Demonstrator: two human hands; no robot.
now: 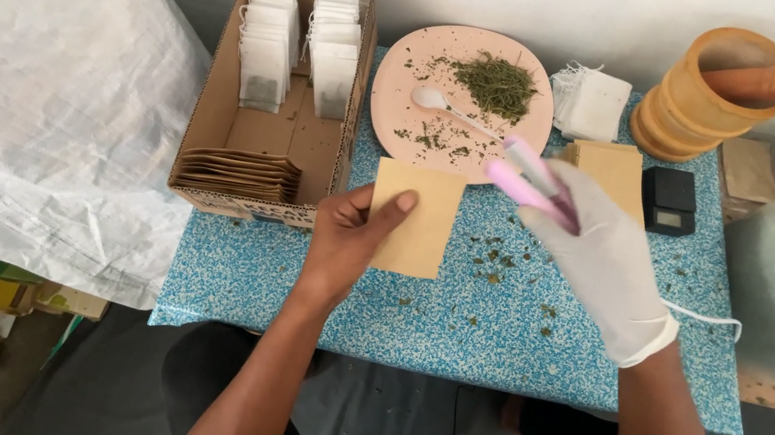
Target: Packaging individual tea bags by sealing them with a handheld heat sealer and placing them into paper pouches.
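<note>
My bare left hand (350, 232) pinches a flat tan paper envelope (419, 220) by its left edge, just above the blue speckled table (317, 288). In its white glove, my right hand (605, 253) grips a pink and white handled tool (529, 179) that points up-left toward the envelope's top right corner. Just behind them a pink plate (397, 78) holds a pile of dried green herb (497, 84) and a white spoon (443, 106).
A cardboard box (215, 92) at left holds rows of white tea bags (268, 44) and stacked tan envelopes (237, 171). More envelopes (617, 164), white bags (591, 103), a small black scale (670, 200) and a wooden mortar with pestle (708, 91) stand at the right. Herb crumbs dot the table.
</note>
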